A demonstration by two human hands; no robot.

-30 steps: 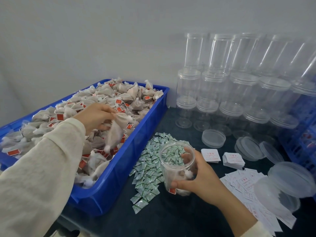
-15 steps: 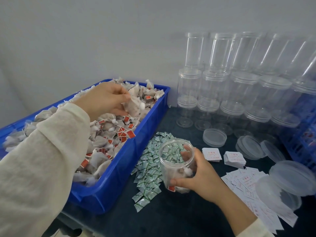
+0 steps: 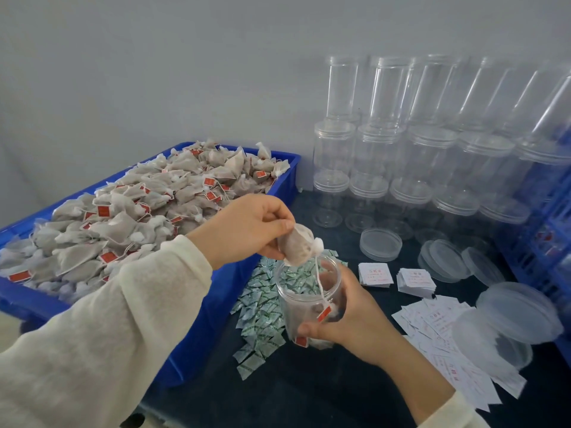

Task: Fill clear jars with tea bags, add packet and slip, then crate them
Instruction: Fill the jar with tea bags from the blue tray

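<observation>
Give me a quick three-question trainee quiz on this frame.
1. True or false: the left hand holds a tea bag over the jar.
2. Which hand grips the jar: A left, B right?
3. Fill in: the green packets lie between the jar and the blue ____.

Key: 1 true. 2 B, the right hand. 3 bin.

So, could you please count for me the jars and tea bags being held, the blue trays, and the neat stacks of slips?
Clear jar, held in right hand: 1
Tea bag, pinched by left hand: 1
Blue tray: 1
Neat slip stacks: 2
Total: 5
</observation>
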